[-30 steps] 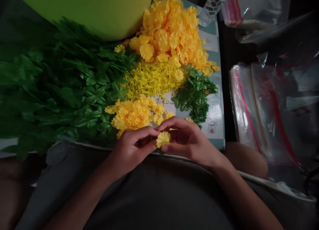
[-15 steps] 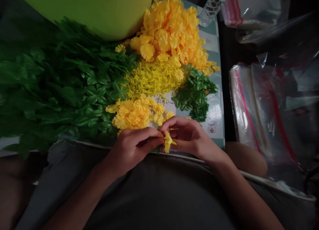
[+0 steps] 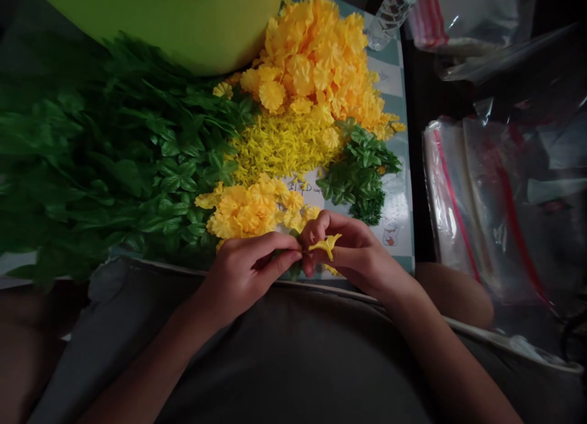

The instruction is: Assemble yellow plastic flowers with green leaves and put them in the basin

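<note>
My left hand (image 3: pixel 250 274) is closed in a pinch on the thin stem of a green artificial leaf piece (image 3: pixel 296 268), which partly shows behind the fingertips. Facing it, my right hand (image 3: pixel 362 252) has its fingers curled around a small yellow star-shaped artificial flower (image 3: pixel 326 246). The flower's narrow end points toward the left fingertips. Whether the stem runs into the flower is hard to see. Just beyond the hands lies a small heap of orange-yellow petals (image 3: pixel 247 210).
Green leaf sprays (image 3: pixel 137 142) cover the left side. Behind are small yellow florets (image 3: pixel 282 142), a tall pile of orange petals (image 3: pixel 316 57) and a lime-green tub (image 3: pixel 183 26). Smaller green leaves (image 3: pixel 358 167) lie right, a plastic bottle (image 3: pixel 389 17) farther back, zip bags (image 3: pixel 477 197) beyond the table.
The yellow flower has shifted right and turned, its open end now facing up and right. My right fingers have moved slightly away from my left hand, which stays nearly still.
</note>
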Tool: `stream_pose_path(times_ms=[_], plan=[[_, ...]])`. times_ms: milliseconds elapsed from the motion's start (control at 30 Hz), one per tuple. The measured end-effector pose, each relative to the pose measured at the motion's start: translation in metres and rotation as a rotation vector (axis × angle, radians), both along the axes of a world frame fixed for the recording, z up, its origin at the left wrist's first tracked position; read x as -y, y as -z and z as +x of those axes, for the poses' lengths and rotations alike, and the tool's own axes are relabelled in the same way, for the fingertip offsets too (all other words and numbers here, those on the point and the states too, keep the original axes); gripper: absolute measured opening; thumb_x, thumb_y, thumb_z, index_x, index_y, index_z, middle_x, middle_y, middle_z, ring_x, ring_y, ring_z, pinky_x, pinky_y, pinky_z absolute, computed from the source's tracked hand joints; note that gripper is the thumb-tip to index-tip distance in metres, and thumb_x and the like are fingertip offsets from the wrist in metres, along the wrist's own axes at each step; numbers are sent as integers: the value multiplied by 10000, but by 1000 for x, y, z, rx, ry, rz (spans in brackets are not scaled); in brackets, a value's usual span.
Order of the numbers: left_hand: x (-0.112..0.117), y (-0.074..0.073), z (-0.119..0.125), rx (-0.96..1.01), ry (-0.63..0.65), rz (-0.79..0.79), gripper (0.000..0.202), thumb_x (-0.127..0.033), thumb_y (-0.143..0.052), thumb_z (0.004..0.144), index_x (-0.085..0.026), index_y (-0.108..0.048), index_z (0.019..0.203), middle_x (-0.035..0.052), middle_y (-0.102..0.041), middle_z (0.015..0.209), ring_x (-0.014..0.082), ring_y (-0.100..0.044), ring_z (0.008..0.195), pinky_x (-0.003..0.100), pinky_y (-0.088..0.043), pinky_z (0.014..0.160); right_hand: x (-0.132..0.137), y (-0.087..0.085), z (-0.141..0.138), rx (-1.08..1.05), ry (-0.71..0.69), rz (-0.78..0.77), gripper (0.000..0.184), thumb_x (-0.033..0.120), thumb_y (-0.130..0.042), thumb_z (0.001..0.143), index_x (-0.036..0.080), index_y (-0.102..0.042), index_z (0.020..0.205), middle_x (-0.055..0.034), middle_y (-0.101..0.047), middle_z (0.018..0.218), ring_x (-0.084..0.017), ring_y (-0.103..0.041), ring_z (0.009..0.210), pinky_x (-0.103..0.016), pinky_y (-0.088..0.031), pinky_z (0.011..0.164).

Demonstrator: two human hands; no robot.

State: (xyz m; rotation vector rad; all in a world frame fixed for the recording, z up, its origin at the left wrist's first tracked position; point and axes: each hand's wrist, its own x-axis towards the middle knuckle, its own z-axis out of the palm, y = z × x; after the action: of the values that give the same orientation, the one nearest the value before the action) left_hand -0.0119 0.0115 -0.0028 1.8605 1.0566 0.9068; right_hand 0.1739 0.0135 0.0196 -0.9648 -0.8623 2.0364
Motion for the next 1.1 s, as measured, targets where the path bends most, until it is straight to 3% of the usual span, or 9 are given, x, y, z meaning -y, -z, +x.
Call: stream_pose_path(times_ms=[167, 300, 467, 567, 733, 800, 833, 967, 1100], plan=[[0, 1, 1, -13, 24, -2, 72, -187, -599, 852, -223, -660, 865, -51, -698, 691, 56, -560, 497, 165, -448, 520, 1, 0, -1, -45, 49, -48, 143, 47, -596, 738, 177, -536, 726, 30, -551, 739, -93, -602, 607, -245, -494, 579], [0, 1, 3, -24, 29, 99, 63, -169, -602, 849, -211, -634, 883, -36, -683, 731, 64, -581, 567, 174, -444, 544, 3, 3, 0, -32, 75, 24, 127, 70, -604, 766, 176, -543, 734, 21, -554, 790, -86, -610, 593, -241, -500, 560], [1, 0, 6, -123, -59, 301, 70, -138, -607, 832, -187, -618, 881, -19, -599, 706, 86, -566, 613, 201, -438, 583, 7, 3, -1, 196, 205, 345, 126, 133, -590, 821, 188, -559, 712, -3, -555, 791, -106, -583, 677, -256, -501, 588], [-6, 2, 8, -193, -181, 300, 46, -143, -597, 830, -186, -612, 839, -15, -576, 694, 97, -536, 601, 222, -420, 574, 11, 3, 2, 461, 285, 623, 155, 96, -533, 832, 201, -572, 724, -36, -574, 844, -146, -569, 807, -296, -490, 669], [-19, 8, 12, -232, -426, 123, 29, -229, -597, 826, -202, -588, 821, -26, -505, 666, 117, -471, 585, 259, -402, 593, 18, 5, 10, 634, 340, 952, 219, 45, -459, 814, 229, -578, 807, -51, -544, 899, -174, -566, 828, -344, -491, 690], [-18, 2, 15, -160, -451, 6, 77, -274, -588, 834, -199, -579, 823, -30, -485, 649, 118, -465, 583, 254, -394, 578, 19, 4, 12, 677, 353, 1055, 254, 23, -441, 807, 237, -571, 850, -51, -530, 892, -165, -555, 800, -321, -485, 651], [-15, -2, 18, -102, -401, -81, 106, -296, -567, 849, -197, -576, 811, -30, -489, 640, 117, -471, 582, 245, -391, 562, 20, 3, 12, 709, 356, 1100, 269, 14, -434, 805, 242, -564, 868, -50, -524, 892, -159, -546, 786, -309, -478, 632], [-1, -24, 28, 192, 66, -572, 221, -372, -473, 901, -200, -591, 828, -22, -524, 647, 106, -486, 568, 205, -392, 488, 21, 0, 12, 834, 300, 1209, 277, 17, -443, 813, 260, -538, 907, -50, -514, 897, -151, -528, 748, -295, -462, 592], [3, -31, 34, 392, 145, -773, 209, -364, -506, 892, -188, -578, 805, -15, -543, 692, 98, -522, 605, 198, -463, 550, 20, 1, 12, 803, 277, 1170, 265, 8, -450, 811, 236, -545, 907, -54, -534, 881, -149, -539, 747, -289, -462, 592]])
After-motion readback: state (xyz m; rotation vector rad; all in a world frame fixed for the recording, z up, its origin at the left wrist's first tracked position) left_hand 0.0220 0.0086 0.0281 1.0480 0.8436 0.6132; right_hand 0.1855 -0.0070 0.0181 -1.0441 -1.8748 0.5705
